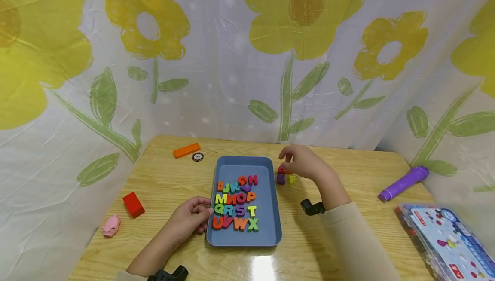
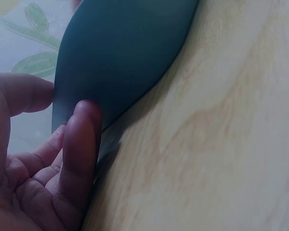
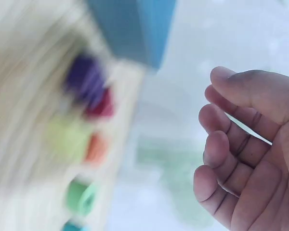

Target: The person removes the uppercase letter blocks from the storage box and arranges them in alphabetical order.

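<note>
A blue-grey tray (image 1: pixel 275 212) on the wooden table holds rows of colourful letter blocks, among them a yellow M (image 1: pixel 221 199) and a green X (image 1: pixel 253 224). At its left rim, my left hand (image 1: pixel 191 216) grips the edge, thumb at the top and other fingers against the outer wall (image 2: pixel 120 53). My right hand (image 1: pixel 303 160) hovers over loose letters right of the tray, fingers loosely bent and holding nothing (image 3: pixel 250 144). Below it lie a red A (image 1: pixel 281 169), a purple E (image 1: pixel 281 179) and a yellow F (image 1: pixel 292 179); an orange letter is mostly hidden.
To the left are an orange block (image 1: pixel 187 150), a round chip (image 1: pixel 197 157), a red block (image 1: pixel 133 205) and a pink pig toy (image 1: pixel 111 226). On the right lie a purple microphone toy (image 1: pixel 403 183) and a clear-sided box (image 1: pixel 448 242). A flowered curtain (image 1: pixel 216 100) hangs behind the table.
</note>
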Available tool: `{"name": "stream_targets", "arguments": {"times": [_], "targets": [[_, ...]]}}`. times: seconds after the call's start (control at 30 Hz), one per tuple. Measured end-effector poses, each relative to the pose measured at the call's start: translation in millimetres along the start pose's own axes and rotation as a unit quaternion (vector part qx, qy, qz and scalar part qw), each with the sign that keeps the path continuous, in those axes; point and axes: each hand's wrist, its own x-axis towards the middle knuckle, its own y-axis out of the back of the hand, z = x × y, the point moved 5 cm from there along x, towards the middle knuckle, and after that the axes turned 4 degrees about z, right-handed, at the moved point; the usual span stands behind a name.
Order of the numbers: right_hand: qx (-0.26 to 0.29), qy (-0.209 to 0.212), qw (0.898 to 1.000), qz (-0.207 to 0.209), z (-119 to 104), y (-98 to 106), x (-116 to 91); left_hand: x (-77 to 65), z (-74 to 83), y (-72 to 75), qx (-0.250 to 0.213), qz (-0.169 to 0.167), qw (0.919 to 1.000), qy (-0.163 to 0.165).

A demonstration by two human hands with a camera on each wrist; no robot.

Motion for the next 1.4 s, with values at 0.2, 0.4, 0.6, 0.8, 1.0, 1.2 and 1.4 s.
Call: {"name": "stream_targets", "arguments": {"times": [0.2,0.4,0.6,0.8,1.0,1.2,1.4], "targets": [[-0.005,0.044,0.999,-0.005,-53,-9,20,-0.5,0.0,0.8,0.002,0.001,1.0,0.001],[-0.022,0.059,0.997,-0.048,-82,-38,40,-0.6,-0.3,1.6,0.0,-0.003,1.0,-0.001],[-0.064,0.028,0.992,-0.103,-87,-71,48,-1.7,0.8,1.3,-0.005,-0.014,0.9999,-0.004],[-0.084,0.014,0.99,-0.115,-87,-86,50,-2.8,2.2,2.1,-0.007,-0.012,0.9999,-0.004],[-0.09,0.017,0.989,-0.113,-85,-91,51,-3.0,2.6,2.6,-0.01,-0.013,0.9999,-0.006],[-0.088,0.021,0.99,-0.109,-83,-93,52,-3.1,3.3,2.7,-0.011,-0.015,0.9998,-0.008],[-0.097,0.02,0.99,-0.1,-83,-92,53,-3.2,3.6,2.3,-0.01,-0.014,0.9998,-0.006]]}}
